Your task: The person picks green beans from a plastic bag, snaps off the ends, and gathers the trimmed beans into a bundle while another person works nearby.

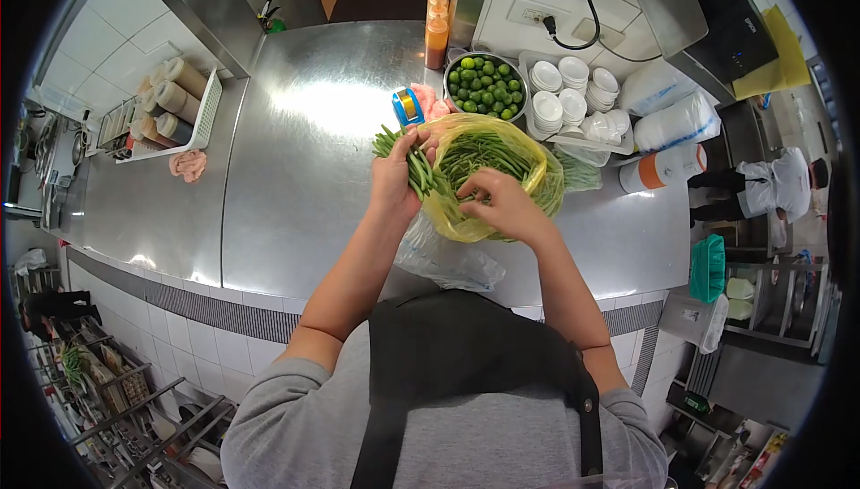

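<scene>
A bunch of green beans is gripped in my left hand, at the left rim of an open yellow plastic bag. More green beans lie loose inside that bag. Over its mouth, my right hand is closed, with bent fingers and thumb pinching at the beans; the fingertips are partly hidden. A crumpled clear plastic bag lies under the yellow one, close to my apron. Just beyond my left hand stand a blue tape roll and a pink cloth.
Behind the bag are a bowl of limes, orange sauce bottles and a tray of small white cups. A white basket of bottles stands on the left of the steel counter. A person stands far right.
</scene>
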The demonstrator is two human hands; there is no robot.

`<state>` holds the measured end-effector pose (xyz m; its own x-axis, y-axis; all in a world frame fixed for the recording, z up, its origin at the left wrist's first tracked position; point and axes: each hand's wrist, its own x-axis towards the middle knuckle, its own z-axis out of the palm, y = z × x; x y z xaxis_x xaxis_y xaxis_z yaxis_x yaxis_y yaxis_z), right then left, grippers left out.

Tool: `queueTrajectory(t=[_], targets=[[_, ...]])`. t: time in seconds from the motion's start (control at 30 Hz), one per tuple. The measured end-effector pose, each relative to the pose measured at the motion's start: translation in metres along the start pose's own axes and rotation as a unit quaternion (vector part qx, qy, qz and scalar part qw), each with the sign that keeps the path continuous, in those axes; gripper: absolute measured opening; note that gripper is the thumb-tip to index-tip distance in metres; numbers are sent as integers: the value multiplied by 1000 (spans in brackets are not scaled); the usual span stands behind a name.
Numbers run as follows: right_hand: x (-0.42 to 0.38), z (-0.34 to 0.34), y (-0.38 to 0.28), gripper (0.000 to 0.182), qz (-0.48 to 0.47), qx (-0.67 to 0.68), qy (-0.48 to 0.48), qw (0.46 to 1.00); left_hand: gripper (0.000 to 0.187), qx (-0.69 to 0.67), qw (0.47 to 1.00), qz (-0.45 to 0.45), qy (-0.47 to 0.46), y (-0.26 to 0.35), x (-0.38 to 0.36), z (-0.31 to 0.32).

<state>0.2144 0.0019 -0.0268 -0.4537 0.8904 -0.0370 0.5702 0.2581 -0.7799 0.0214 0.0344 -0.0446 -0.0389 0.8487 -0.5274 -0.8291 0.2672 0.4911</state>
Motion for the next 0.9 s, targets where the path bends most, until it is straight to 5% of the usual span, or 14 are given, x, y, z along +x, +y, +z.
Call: queueTrajectory(t=[0.1,0.23,0.3,0.4,0.57,0.67,0.73,0.83,0.9], targets=[[3,10,7,19,23,11,-22,999,22,9,998,32,-46,-3,2,-5],[5,-1,8,16,47,32,40,998,25,191,974,25,-117,1,-10,2],[6,-9,8,13,64,220,139,963,26,247,960,30,-132,-2,-15,4],[8,-17,5,10,83,276,167,943,28,344,913,42,-215,-9,-19,8],[7,-13,4,11,88,358,201,908,23,374,897,66,-224,-20,-22,12],[7,-14,2,11,73,318,213,921,18,425,873,88,-223,-16,-28,16],[7,-22,-2,14,-78,-67,245,964,17,465,853,99,-213,-15,-29,15],[12,-23,0,17,-117,-139,333,925,14,495,835,117,-212,-18,-24,9],[7,-25,5,19,-80,-119,294,945,16,420,879,98,-203,-19,-23,7]])
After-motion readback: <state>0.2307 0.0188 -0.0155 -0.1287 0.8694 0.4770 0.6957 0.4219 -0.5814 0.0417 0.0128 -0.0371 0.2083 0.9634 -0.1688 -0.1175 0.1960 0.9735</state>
